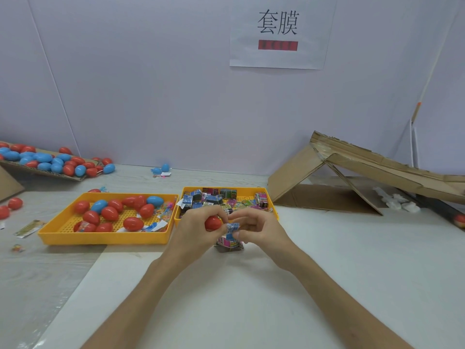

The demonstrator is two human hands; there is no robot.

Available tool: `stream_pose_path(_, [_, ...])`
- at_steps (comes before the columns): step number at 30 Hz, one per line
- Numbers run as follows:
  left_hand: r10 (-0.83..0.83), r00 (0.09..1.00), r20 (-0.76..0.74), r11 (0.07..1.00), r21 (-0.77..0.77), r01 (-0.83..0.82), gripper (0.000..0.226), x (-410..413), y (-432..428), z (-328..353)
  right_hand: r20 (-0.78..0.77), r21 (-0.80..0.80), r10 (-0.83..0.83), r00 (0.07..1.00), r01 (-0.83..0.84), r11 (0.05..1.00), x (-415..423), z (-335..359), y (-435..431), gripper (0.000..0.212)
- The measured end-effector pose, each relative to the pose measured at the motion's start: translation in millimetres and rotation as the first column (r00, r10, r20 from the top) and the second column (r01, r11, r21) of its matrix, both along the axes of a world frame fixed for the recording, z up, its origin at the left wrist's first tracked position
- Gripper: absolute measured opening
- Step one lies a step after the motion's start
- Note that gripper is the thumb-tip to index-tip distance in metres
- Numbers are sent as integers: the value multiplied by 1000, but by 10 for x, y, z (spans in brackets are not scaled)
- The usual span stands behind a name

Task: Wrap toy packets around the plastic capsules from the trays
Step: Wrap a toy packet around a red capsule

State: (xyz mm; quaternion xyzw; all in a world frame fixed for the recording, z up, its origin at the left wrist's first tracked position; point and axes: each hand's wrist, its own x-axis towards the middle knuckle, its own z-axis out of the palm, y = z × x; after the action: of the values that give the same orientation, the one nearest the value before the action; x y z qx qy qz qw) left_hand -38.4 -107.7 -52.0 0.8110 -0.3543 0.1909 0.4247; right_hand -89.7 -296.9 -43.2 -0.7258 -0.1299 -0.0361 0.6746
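Two bare forearms and hands, seen from the head camera.
Left hand (198, 231) and right hand (259, 229): no gloves, rings, watches or wristbands visible. Both forearms are uncovered up to the lower frame edge; no sleeve shows. Fingers (251, 214) slender, nails short and unpainted where visible. No markings or bandages are discernible.

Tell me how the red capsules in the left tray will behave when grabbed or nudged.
The red capsules look egg-shaped and glossy, so they probably roll and may slip in a loose grip. They seem like light hollow plastic. The left tray's raised rim should contain them.
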Motion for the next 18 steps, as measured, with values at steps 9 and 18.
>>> stream_pose_path(9, [-44, 995, -88, 998, -44, 40, 26, -31, -14, 38, 4, 22, -50, 999, 50, 999, -8, 24, 12, 25])
stream_pose_path(18, [-57, 986, -160, 997, -69, 46, 23, -37, -17, 63, 13, 23, -36, 999, 36, 999, -24, 54, 8, 29])
